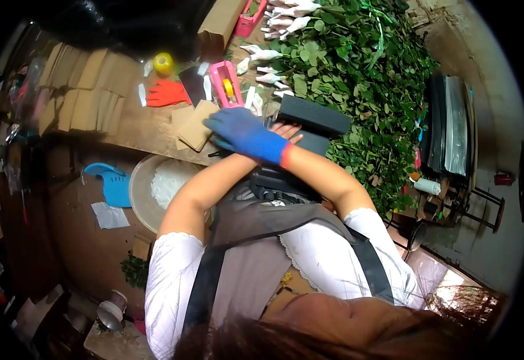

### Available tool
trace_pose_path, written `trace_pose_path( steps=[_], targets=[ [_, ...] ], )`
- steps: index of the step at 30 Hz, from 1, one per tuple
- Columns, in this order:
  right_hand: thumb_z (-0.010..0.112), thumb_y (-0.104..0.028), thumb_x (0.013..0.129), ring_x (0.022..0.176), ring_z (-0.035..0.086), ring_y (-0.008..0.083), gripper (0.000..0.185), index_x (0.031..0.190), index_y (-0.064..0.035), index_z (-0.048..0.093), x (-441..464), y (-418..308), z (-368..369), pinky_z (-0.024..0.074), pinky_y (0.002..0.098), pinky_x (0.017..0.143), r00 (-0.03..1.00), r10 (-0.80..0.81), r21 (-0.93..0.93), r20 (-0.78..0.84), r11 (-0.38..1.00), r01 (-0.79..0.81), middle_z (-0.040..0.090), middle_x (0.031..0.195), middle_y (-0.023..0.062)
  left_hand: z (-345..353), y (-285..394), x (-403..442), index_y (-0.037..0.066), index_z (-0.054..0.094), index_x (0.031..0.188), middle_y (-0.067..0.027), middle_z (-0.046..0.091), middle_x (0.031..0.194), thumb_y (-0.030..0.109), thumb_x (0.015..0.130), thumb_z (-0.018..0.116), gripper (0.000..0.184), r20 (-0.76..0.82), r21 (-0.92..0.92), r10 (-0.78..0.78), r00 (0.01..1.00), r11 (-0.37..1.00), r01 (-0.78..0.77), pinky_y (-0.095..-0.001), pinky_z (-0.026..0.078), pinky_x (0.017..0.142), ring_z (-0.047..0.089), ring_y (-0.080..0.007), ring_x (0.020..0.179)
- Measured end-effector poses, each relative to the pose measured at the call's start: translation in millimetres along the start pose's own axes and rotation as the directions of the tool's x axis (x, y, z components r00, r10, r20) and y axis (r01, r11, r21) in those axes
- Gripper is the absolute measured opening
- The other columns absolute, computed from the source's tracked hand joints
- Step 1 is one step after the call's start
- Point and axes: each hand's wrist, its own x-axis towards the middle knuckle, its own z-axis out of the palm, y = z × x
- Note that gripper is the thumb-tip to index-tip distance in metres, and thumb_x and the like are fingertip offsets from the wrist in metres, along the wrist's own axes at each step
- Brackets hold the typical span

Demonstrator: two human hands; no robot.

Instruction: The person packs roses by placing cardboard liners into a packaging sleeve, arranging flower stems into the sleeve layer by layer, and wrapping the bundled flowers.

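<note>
My right hand point(235, 129), in a blue knitted glove with a red cuff, crosses over my left forearm. Its slightly blurred fingers are stretched out and apart at the edge of a small stack of brown cardboard pieces point(197, 127). I cannot tell whether they press on it. My bare left hand point(287, 132) is partly hidden behind the glove and right wrist. Its visible fingers lie spread beside a ridged black block point(313, 115), over a dark flat surface point(313, 144). A pink tape dispenser point(219, 78) with yellow tape stands just beyond the glove.
Leafy green stems point(358, 78) with white-wrapped flower heads point(274, 24) cover the right side. Stacks of cardboard point(88, 72), an orange glove point(167, 93) and a yellow tape roll point(163, 63) sit on the left. Below the table edge are a round tub point(141, 186) and a blue plastic stool point(115, 186).
</note>
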Motion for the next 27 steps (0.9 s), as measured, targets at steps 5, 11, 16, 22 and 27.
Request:
trace_pose_path(
  steps=[5, 11, 16, 22, 27],
  targets=[
    [0.056, -0.019, 0.088, 0.089, 0.062, 0.022, 0.023, 0.109, -0.0147, 0.063, 34.4, 30.6, 107.2, 0.046, 0.0384, 0.073, 0.952, 0.023, -0.359, 0.305, 0.929, 0.093, 0.062, 0.098, 0.0035, 3.6, -6.4, -4.7, 0.009, 0.04, 0.148, -0.0199, 0.036, 0.154, 0.031, 0.095, 0.048, 0.059, 0.028, -0.018, 0.037, 0.999, 0.999, -0.036, -0.0524, 0.032, 0.113, 0.039, -0.0336, 0.141],
    [0.056, -0.014, 0.086, 0.079, 0.064, 0.0226, 0.011, 0.096, -0.0143, 0.062, 31.6, 27.8, 89.8, 0.0478, 0.0402, 0.066, 0.954, -0.005, -0.36, 0.301, 0.925, 0.118, 0.063, 0.087, 0.0025, 8.3, -2.4, -2.5, 0.009, 0.042, 0.147, -0.02, 0.038, 0.153, 0.03, 0.094, 0.049, 0.057, 0.003, 0.001, 0.018, 1.0, 1.0, -0.018, -0.0518, 0.032, 0.113, 0.04, -0.0338, 0.139],
    [0.06, -0.017, 0.087, 0.078, 0.065, 0.0235, 0.015, 0.102, -0.0164, 0.066, 18.8, 18.6, 28.5, 0.0475, 0.0405, 0.061, 0.999, 0.05, -0.198, 0.023, 0.979, -0.044, 0.063, 0.085, 0.0045, 0.8, -0.1, -0.3, 0.009, 0.043, 0.145, -0.0204, 0.039, 0.152, 0.03, 0.094, 0.049, 0.055, -0.002, -0.017, 0.008, 1.0, 1.0, -0.008, -0.0511, 0.032, 0.113, 0.042, -0.0342, 0.138],
    [0.068, -0.027, 0.091, 0.08, 0.068, 0.02, 0.022, 0.1, -0.0068, 0.072, -109.5, 3.3, -83.2, 0.0522, 0.0312, 0.071, 0.773, 0.632, 0.427, 0.048, 0.687, -0.588, 0.071, 0.092, 0.011, -29.7, 9.8, -1.5, 0.008, 0.042, 0.147, -0.0184, 0.045, 0.148, 0.048, 0.088, 0.061, 0.073, 0.386, -0.238, -0.153, 0.909, 0.936, 0.259, -0.0492, 0.032, 0.113, 0.042, -0.0378, 0.136],
    [0.065, -0.041, 0.093, 0.069, 0.067, 0.0145, 0.041, 0.093, -0.001, 0.071, -198.2, 32.2, -72.8, 0.0535, 0.0294, 0.064, 0.341, 0.73, 0.43, 0.593, 0.071, -0.9, 0.071, 0.08, 0.0088, -42.7, 5.2, 10.9, 0.006, 0.053, 0.138, -0.0179, 0.051, 0.142, 0.048, 0.084, 0.064, 0.068, 0.186, -0.258, -0.078, 0.979, 0.958, 0.125, -0.0512, 0.032, 0.112, 0.042, -0.0371, 0.135]
  ],
)
